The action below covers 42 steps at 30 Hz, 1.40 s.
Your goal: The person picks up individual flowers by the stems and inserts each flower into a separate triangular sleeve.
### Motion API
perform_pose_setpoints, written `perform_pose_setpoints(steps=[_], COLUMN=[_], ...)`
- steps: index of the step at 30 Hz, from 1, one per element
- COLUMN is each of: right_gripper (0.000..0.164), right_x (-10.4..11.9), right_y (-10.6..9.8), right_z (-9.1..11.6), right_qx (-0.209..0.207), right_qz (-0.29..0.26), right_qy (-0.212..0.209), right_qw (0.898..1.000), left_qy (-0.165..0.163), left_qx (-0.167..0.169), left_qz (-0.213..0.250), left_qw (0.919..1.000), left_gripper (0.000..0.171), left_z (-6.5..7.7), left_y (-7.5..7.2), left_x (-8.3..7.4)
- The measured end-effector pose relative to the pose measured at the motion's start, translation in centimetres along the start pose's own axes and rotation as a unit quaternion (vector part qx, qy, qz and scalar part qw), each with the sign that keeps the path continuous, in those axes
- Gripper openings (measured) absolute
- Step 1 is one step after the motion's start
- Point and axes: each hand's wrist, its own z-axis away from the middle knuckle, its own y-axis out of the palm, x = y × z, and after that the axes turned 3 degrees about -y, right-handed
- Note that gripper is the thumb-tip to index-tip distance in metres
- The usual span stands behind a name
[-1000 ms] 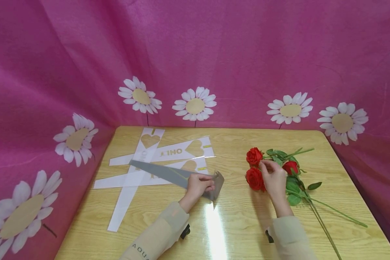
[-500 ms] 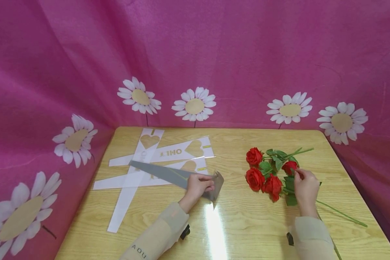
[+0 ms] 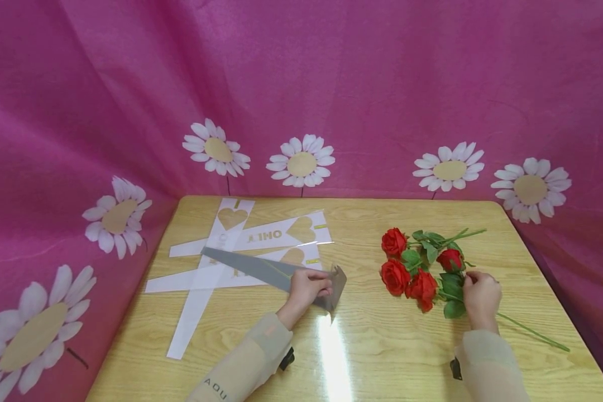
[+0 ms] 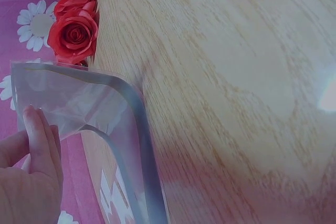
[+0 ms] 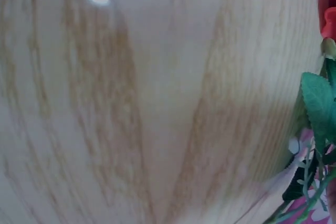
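bags left, roses right, both on table

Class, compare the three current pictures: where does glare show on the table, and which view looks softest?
Head: a white glare streak on the table, lower in frame than the left hand; the roses look fairly crisp. Left wrist: a glare spot at the right edge, hazy overall. Right wrist: a small glare spot at upper left; the blurred grain makes this the softest.

The left hand holds a clear, grey-edged sleeve near red roses and wood-grained table.
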Motion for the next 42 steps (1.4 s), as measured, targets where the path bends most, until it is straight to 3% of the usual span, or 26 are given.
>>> perform_pose_setpoints(steps=[10,18,30,38,42], right_gripper=[0.024,0.025,0.024,0.025,0.024], right_x=[-0.7,-0.7,-0.3,0.0,0.0], right_y=[0.1,-0.2,-0.5,-0.9,-1.1], right_z=[-0.6,-1.5,-2.1,-2.4,-2.4], right_qx=[0.076,0.153,0.141,0.148,0.141], right_qz=[0.026,0.037,0.029,0.019,0.013], right_qy=[0.024,0.028,0.030,0.014,0.001], right_qw=[0.996,0.987,0.989,0.989,0.990], left_qy=[0.000,-0.004,0.001,0.001,-0.001], left_qx=[-0.004,-0.007,0.010,0.009,0.010], left_qz=[-0.006,-0.008,0.006,-0.010,-0.012], left_qw=[1.0000,0.9999,0.9999,0.9999,0.9999], left_gripper=[0.018,0.019,0.020,0.021,0.021], left_z=[0.0,0.1,0.2,2.1,2.5], left_y=[0.1,0.2,0.0,0.0,0.0], left_x=[-0.1,0.0,0.1,-2.3,-2.7])
